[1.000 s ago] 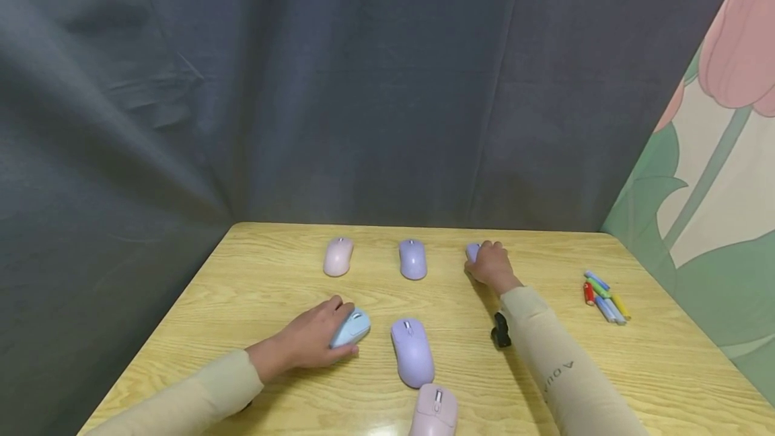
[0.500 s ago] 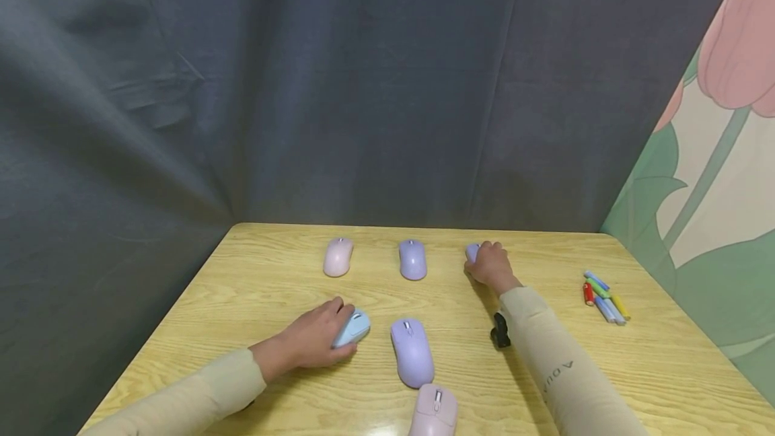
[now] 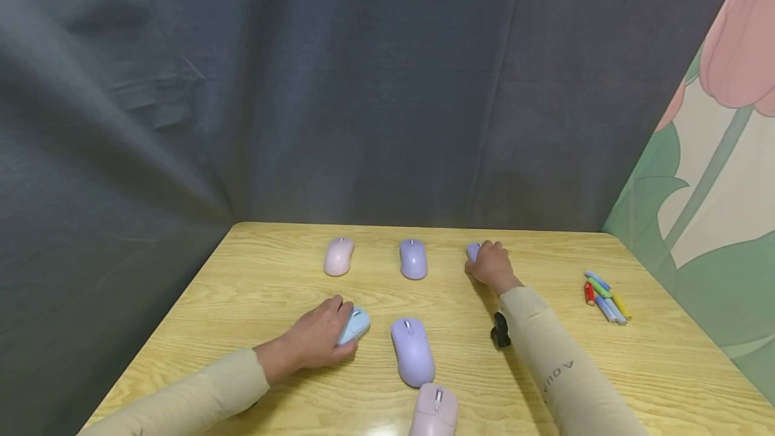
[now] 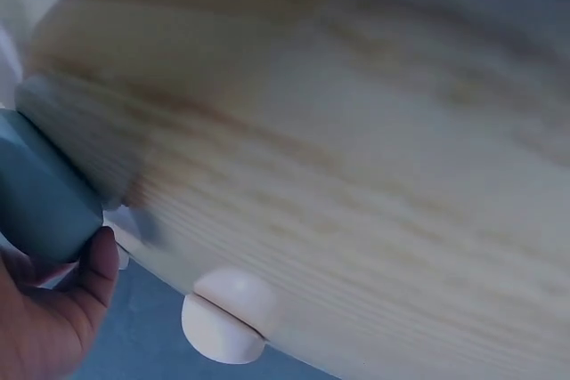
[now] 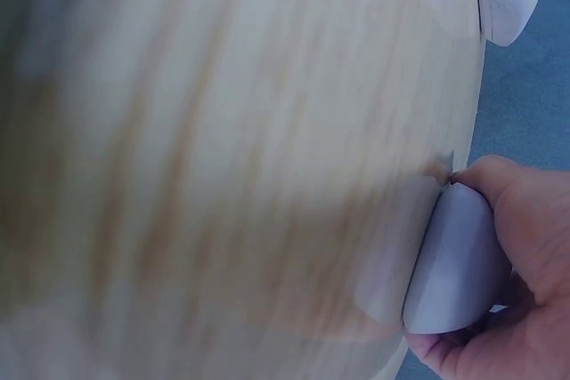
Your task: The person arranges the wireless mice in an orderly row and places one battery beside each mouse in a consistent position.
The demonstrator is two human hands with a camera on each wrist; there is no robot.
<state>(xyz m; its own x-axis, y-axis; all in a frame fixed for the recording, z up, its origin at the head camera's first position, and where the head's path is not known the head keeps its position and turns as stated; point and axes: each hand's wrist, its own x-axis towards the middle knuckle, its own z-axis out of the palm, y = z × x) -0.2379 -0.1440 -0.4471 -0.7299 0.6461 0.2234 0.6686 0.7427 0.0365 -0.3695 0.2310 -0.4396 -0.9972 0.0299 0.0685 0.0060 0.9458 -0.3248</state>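
My left hand (image 3: 319, 334) grips a light blue computer mouse (image 3: 355, 325), fingers over its far side and thumb along the near side. In the left wrist view the blue mouse (image 4: 40, 189) shows at the left edge, with the thumb (image 4: 93, 282) against it. At the back right of the table, my right hand (image 3: 493, 266) holds a small purple mouse (image 3: 473, 251) and hides most of it. The right wrist view has this mouse (image 5: 459, 260) on the wood, pinched at its sides between thumb and fingers.
Pink (image 3: 338, 257) and purple (image 3: 414, 260) mice stand along the back of the wooden table (image 3: 272, 254). A larger purple mouse (image 3: 413, 353) touches a pink mouse (image 3: 434, 411) at the front. Several coloured batteries (image 3: 599, 288) lie at right. A dark curtain (image 3: 387, 86) hangs behind.
My left hand has shifted slightly right over the blue mouse, covering a little more of its near end. The right hand and the other mice keep their places.
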